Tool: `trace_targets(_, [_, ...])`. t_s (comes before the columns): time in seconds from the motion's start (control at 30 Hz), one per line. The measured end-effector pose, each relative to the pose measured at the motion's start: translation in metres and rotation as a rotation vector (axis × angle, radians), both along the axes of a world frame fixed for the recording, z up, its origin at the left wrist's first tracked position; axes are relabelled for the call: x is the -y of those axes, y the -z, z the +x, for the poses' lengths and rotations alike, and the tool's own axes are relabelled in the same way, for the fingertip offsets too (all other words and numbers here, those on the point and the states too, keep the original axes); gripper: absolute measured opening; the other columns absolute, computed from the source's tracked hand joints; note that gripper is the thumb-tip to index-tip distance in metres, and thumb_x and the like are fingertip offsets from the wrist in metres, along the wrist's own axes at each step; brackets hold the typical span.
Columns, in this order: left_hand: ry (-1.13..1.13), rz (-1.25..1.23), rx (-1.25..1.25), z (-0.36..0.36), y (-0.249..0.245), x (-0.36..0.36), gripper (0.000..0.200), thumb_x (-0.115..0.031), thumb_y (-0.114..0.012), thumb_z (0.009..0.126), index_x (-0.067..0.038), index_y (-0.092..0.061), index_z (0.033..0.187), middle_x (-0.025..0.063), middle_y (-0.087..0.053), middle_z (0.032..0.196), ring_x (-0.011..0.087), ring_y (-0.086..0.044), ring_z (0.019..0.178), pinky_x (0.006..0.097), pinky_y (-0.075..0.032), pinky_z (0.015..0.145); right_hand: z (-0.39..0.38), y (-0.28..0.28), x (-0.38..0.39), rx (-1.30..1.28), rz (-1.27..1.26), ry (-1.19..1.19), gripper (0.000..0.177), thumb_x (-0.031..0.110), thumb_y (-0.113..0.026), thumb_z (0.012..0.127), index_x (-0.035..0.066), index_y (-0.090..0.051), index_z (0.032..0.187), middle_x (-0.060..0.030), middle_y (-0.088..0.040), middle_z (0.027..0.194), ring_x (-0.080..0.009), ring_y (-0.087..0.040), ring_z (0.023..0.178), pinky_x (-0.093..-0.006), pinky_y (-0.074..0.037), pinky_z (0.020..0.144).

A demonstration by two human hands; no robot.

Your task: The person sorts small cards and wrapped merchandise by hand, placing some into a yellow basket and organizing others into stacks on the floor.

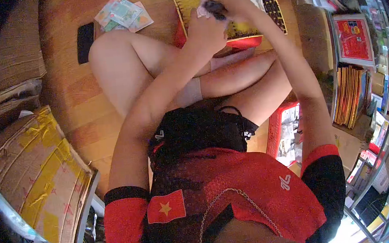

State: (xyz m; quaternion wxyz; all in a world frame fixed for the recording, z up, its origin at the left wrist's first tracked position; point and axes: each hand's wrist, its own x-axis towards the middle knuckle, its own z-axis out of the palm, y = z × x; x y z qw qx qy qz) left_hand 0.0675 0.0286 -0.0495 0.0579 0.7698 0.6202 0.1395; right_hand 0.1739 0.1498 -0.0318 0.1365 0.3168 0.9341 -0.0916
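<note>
Person sits cross-legged on the floor (75, 100), both hands meeting at 12 o'clock over the basket (273, 6).

- Left hand (204, 30): back to the camera, fingers curled shut on a pale packet (201, 11). Looks like the steadying hand.
- Right hand (235, 4): fingers closed in a pinch on a small dark item (215, 8), pressed against the packet. What the item is, I can't tell; too small and half covered.
- The two hands touch, held just above the basket's near edge, probably so anything dropped lands inside it.
- The basket rests against the shins at 12 o'clock, within easy reach without leaning. There is more pale paper inside at its far side.
- A loose pile of packets (122, 13) is on the floor at 11 o'clock, with a phone (85, 42) just left of it, both outside the knee and off the work spot.
- A red crate (283, 134) sits at 4 o'clock, tucked by the right thigh, full of pale goods.
- Taped boxes (35, 169) are stacked at 8–9 o'clock, and shelves (357, 82) of stock are at 3 o'clock. Supplies ring the seat on all sides.
</note>
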Motion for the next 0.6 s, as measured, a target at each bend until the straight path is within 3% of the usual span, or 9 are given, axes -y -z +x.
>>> trace_targets(0.1, [-0.017,0.077,0.042,-0.001,0.005,0.001,0.032,-0.032,-0.051,0.076,-0.004,-0.066,0.072,0.0158,-0.064,0.071,0.0301,-0.063,0.07,0.0506,-0.036,0.089,-0.008,0.03,-0.013,-0.361,0.063,-0.09,0.048,0.012,-0.058,0.073,0.01,-0.047,0.119,-0.0148,-0.057,0.107,-0.0336,-0.054,0.1,-0.0384,-0.045,0.084])
trace_targets(0.13, [-0.022,0.086,0.064,-0.001,0.006,0.0,0.032,-0.032,-0.051,0.076,-0.004,-0.066,0.071,0.0162,-0.064,0.071,0.0307,-0.063,0.069,0.051,-0.036,0.089,-0.004,0.039,-0.008,-0.399,0.081,-0.009,0.047,0.012,-0.058,0.073,0.009,-0.047,0.119,-0.0154,-0.055,0.11,-0.0337,-0.053,0.102,-0.0382,-0.044,0.086])
trace_targets(0.23, [-0.008,0.0,0.038,-0.003,0.0,0.002,0.032,-0.032,-0.051,0.075,-0.004,-0.066,0.072,0.0158,-0.064,0.07,0.0303,-0.063,0.07,0.0494,-0.039,0.086,0.023,0.041,0.002,-0.399,0.045,0.017,0.049,0.011,-0.059,0.071,0.009,-0.048,0.119,-0.0172,-0.056,0.109,-0.0339,-0.054,0.1,-0.0388,-0.044,0.085])
trace_targets(0.33, [0.026,-0.157,0.059,-0.002,0.006,-0.003,0.033,-0.033,-0.051,0.075,-0.004,-0.066,0.072,0.0156,-0.064,0.07,0.0297,-0.063,0.07,0.0466,-0.042,0.082,0.042,0.006,0.01,-0.123,-0.133,-0.013,0.047,0.01,-0.059,0.069,0.008,-0.051,0.115,-0.0188,-0.057,0.107,-0.0337,-0.056,0.098,-0.0387,-0.044,0.084])
trace_targets(0.43, [0.051,-0.089,-0.011,-0.008,-0.001,-0.001,0.034,-0.035,-0.052,0.075,-0.004,-0.067,0.073,0.0149,-0.064,0.07,0.0293,-0.063,0.069,0.0433,-0.045,0.077,0.044,-0.004,-0.001,-0.032,-0.277,-0.045,0.042,0.01,-0.059,0.068,0.006,-0.055,0.11,-0.0189,-0.059,0.101,-0.0337,-0.057,0.095,-0.0376,-0.045,0.083])
trace_targets(0.53, [0.066,-0.277,-0.067,-0.012,-0.008,-0.006,0.028,-0.033,-0.051,0.078,-0.011,-0.068,0.083,0.011,-0.066,0.084,0.0227,-0.064,0.078,0.0495,-0.037,0.085,0.022,0.019,-0.016,-0.266,-0.182,-0.089,0.036,0.008,-0.057,0.068,0.004,-0.057,0.104,-0.018,-0.061,0.098,-0.034,-0.058,0.093,-0.0372,-0.046,0.081])
trace_targets(0.6, [0.01,-0.224,-0.013,-0.015,0.001,-0.005,0.028,-0.033,-0.053,0.077,-0.01,-0.068,0.083,0.0109,-0.066,0.084,0.0232,-0.064,0.078,0.0488,-0.038,0.084,0.0,0.029,-0.01,-0.385,-0.083,-0.049,0.036,0.007,-0.057,0.069,0.005,-0.057,0.105,-0.0177,-0.06,0.099,-0.0345,-0.057,0.093,-0.0379,-0.046,0.08])
